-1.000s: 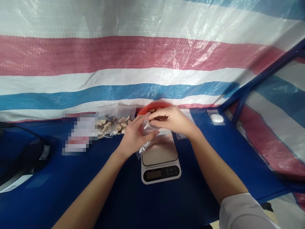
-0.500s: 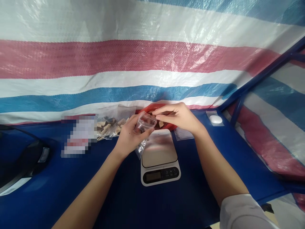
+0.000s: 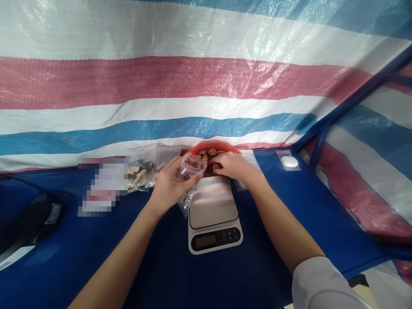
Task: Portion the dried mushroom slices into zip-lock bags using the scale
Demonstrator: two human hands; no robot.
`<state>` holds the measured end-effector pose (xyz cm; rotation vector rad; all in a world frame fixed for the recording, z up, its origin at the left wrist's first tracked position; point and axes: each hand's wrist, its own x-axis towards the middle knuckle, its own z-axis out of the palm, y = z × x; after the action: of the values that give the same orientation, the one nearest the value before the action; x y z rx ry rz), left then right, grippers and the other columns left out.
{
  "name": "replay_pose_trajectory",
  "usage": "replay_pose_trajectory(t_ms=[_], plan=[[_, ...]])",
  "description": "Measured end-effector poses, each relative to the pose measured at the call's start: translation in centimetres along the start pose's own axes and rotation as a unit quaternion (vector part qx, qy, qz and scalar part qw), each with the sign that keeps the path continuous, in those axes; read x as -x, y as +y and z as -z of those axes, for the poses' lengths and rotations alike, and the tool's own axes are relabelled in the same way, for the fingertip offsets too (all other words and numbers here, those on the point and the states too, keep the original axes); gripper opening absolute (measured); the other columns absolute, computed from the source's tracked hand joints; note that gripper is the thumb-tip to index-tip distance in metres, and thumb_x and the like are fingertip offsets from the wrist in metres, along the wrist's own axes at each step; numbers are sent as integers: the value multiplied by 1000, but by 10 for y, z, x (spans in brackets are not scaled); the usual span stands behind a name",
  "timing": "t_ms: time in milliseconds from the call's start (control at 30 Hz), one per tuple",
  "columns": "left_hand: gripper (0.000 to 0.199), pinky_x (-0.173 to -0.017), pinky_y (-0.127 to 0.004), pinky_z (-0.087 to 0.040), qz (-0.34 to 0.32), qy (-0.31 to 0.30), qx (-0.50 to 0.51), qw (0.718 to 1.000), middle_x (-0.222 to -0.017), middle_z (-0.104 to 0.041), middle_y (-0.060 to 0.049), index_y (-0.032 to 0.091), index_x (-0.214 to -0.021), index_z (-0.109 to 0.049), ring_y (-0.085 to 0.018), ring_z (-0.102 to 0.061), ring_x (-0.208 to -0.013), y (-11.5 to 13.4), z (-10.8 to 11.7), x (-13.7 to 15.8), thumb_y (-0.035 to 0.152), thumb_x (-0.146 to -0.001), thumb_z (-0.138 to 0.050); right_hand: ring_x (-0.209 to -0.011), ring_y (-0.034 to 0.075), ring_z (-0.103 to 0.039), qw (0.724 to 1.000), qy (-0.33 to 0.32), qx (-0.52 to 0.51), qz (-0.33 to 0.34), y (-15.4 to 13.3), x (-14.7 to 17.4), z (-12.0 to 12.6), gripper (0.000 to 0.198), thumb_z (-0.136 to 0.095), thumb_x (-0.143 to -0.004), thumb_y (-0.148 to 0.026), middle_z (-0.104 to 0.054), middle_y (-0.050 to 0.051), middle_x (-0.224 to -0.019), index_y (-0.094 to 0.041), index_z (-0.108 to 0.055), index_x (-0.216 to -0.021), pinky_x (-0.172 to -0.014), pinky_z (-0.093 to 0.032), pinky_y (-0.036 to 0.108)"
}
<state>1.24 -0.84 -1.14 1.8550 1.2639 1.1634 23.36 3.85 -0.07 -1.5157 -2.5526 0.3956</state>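
Note:
Tilted over the back of the kitchen scale (image 3: 214, 206) is a clear plastic cup (image 3: 192, 166), gripped by my left hand (image 3: 169, 182) with the thumb along its near side. An open red plastic bag (image 3: 222, 145) lies behind the scale, holding brown dried slices (image 3: 212, 152). My right hand (image 3: 233, 165) reaches into this bag, its fingers curled among the slices. Whatever those fingertips hold is hidden. Below my left hand hangs a crinkled piece of clear plastic (image 3: 186, 201). The scale's plate carries nothing, and its display looks dark.
Left of the cup lies a clear bag of pale dried pieces (image 3: 140, 174), beside a blurred-out packet (image 3: 106, 184). A white oval object in a small clear bag (image 3: 289, 161) sits at the right. Striped sheeting (image 3: 161, 77) rises behind the blue table (image 3: 257, 257).
My right hand has moved from beside the cup's rim down into the red bag, its fingers now curled. My left hand still holds the cup. The view has shifted slightly.

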Motion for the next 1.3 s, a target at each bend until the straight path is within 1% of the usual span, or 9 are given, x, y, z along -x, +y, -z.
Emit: replay_pose_trajectory(t_ms=[200, 433, 600, 733, 867, 1033, 1167, 1233, 1300], plan=[[59, -83, -39, -60, 1, -6, -4, 1000, -122, -70, -11, 19, -130, -65, -30, -68, -110, 0, -1, 0, 45, -78, -79, -106, 24, -67, 999, -17, 34, 4, 5, -4, -7, 26, -60, -92, -23, -76, 6, -112, -25, -77, -112, -89, -49, 31], [57, -81, -38, -61, -10, -9, 2, 1000, -119, -70, -11, 20, -130, -66, -29, -67, -110, -1, -2, 0, 43, -79, -78, -105, 22, -67, 999, 15, -13, 33, 9, -6, -11, 25, -59, -88, -14, -75, 7, -113, -21, -77, -104, -87, -49, 29], [55, -75, -35, -61, -16, -1, 3, 1000, -117, -71, -11, 19, -127, -67, -27, -68, -105, 0, -4, 0, 42, -79, -79, -108, 22, -66, 997, 42, -56, 33, 16, -9, -17, 28, -60, -86, -11, -72, 7, -120, -21, -78, -105, -89, -49, 31], [56, -73, -35, -61, -15, -2, 0, 1000, -118, -70, -11, 20, -128, -67, -28, -68, -106, 0, -4, 1, 43, -79, -80, -111, 23, -66, 994, 51, -72, 58, 22, -12, -21, 24, -62, -85, -11, -75, 7, -113, -21, -79, -99, -93, -49, 33], [55, -73, -35, -61, -17, 0, -3, 1000, -118, -71, -11, 20, -126, -68, -28, -68, -105, -1, -4, 1, 43, -78, -80, -107, 24, -66, 992, 57, -81, 78, 26, -14, -23, 21, -64, -83, -10, -77, 7, -105, -20, -80, -93, -92, -50, 34], [55, -69, -33, -61, -27, 3, -7, 1000, -117, -71, -11, 20, -127, -67, -26, -69, -100, -4, -4, 1, 43, -79, -79, -103, 23, -68, 987, 70, -119, 87, 29, -15, -24, 19, -66, -82, -9, -78, 5, -96, -21, -80, -82, -91, -51, 35], [55, -67, -32, -61, -32, 3, -14, 999, -117, -71, -11, 19, -128, -67, -26, -69, -100, -5, -5, 1, 44, -79, -78, -100, 23, -69, 981, 86, -157, 69, 30, -13, -18, 18, -69, -79, -8, -77, 5, -94, -22, -80, -78, -91, -52, 36], [57, -67, -32, -60, -35, 3, -17, 999, -117, -71, -11, 19, -128, -67, -25, -70, -99, -6, -4, 1, 45, -79, -78, -97, 22, -70, 974, 101, -195, 64, 31, -10, -12, 15, -72, -78, -11, -77, 4, -95, -23, -81, -81, -93, -52, 37], [56, -66, -32, -60, -41, 3, -16, 999, -116, -71, -11, 18, -128, -66, -25, -70, -98, -6, -4, 1, 44, -80, -78, -95, 21, -70, 957, 120, -257, 61, 31, -5, -4, 10, -75, -78, -16, -77, 4, -96, -23, -81, -82, -93, -54, 37]])
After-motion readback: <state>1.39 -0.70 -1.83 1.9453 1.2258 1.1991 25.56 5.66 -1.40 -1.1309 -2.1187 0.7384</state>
